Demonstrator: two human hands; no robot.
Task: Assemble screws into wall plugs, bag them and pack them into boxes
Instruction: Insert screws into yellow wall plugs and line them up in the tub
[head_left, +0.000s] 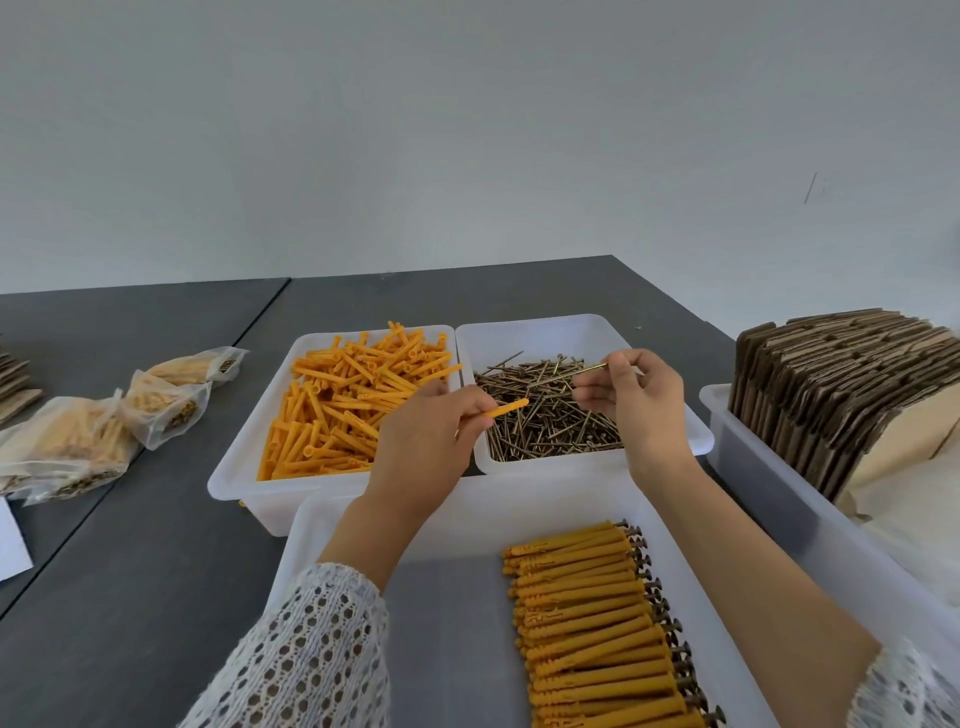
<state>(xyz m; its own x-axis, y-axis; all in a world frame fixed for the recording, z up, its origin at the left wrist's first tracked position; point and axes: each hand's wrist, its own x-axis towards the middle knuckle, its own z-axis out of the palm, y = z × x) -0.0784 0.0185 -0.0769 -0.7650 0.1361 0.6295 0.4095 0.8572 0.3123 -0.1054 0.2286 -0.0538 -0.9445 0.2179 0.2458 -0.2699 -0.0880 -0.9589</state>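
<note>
left hand, frame centre: fingers curled, pinching one orange wall plug, tip sticking out right past fingertips over the screw bin. right hand, centre-right: thumb + fingers pinch a single screw near its upper end, shaft slanting down-left twd plug; the two apart, not joined.

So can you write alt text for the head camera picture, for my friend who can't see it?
A person's left hand holds an orange wall plug while the right hand pinches a screw, above tubs of plugs and screws. Finished plugs with screws lie in a near tray.
</note>
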